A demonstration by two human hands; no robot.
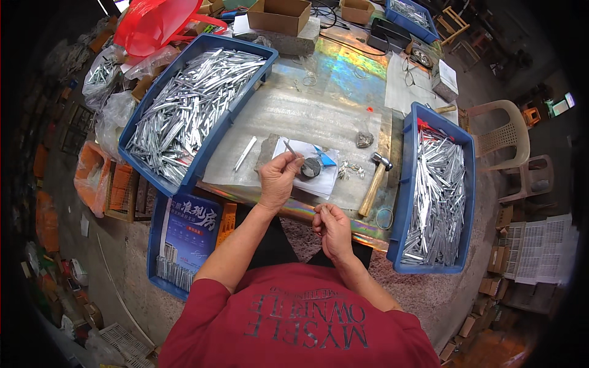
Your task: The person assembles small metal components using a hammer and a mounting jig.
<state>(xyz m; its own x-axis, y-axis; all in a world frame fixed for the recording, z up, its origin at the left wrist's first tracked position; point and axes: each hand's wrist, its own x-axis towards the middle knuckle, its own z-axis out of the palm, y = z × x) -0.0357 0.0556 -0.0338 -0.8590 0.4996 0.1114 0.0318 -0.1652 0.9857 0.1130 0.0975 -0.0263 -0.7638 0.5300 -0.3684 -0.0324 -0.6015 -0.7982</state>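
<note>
My left hand is closed in a pinch on a short, thin metal strip, which points up and away from the fingers. Just right of those fingertips sits a dark round object on white paper sheets. My right hand hangs at the table's near edge, thumb and fingers pressed together; whatever they hold is too small to make out. Several small shiny metal pieces are scattered beside the paper. A wooden-handled hammer lies to their right. One slim metal strip rests left of the paper.
Blue bins heaped with metal strips flank the work spot: a left bin and a right bin. A small dark lump lies beyond the hammer. Below the left bin stands a lower blue bin. A plastic chair stands at right.
</note>
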